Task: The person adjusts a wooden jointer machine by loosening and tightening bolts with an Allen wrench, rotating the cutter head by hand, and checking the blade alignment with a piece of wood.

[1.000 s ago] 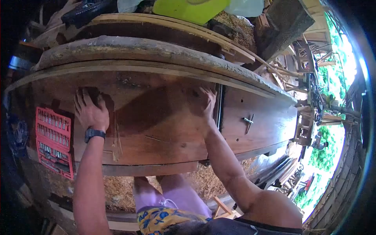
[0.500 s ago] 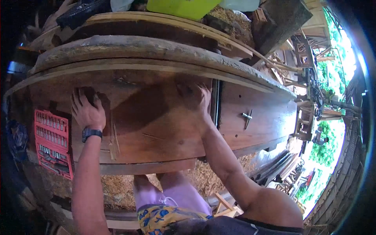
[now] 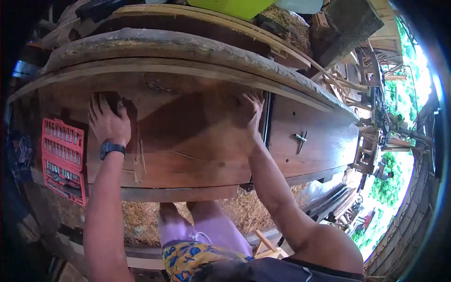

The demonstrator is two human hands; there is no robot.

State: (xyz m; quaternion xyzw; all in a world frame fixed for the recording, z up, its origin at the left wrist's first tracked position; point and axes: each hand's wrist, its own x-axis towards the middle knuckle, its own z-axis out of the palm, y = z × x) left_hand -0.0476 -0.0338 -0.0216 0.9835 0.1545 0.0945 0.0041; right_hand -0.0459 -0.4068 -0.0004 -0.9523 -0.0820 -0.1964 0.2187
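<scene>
Left of our left hand [image 3: 110, 124], we have an open red socket case [image 3: 66, 164]. That hand lies flat and unclenched, fingers spread, on the wooden panel [image 3: 206, 145] that stretches between our hands. Our right hand [image 3: 254, 111] rests near the panel's right end; we cannot tell whether it grasps anything. Further right we see a metal T-shaped tool [image 3: 302, 139].

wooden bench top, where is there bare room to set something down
Two mostly bare patches: the wood between the left hand and right hand, and right of the T-shaped tool. Crowded: the left end, with the red socket set beside the left hand.
</scene>
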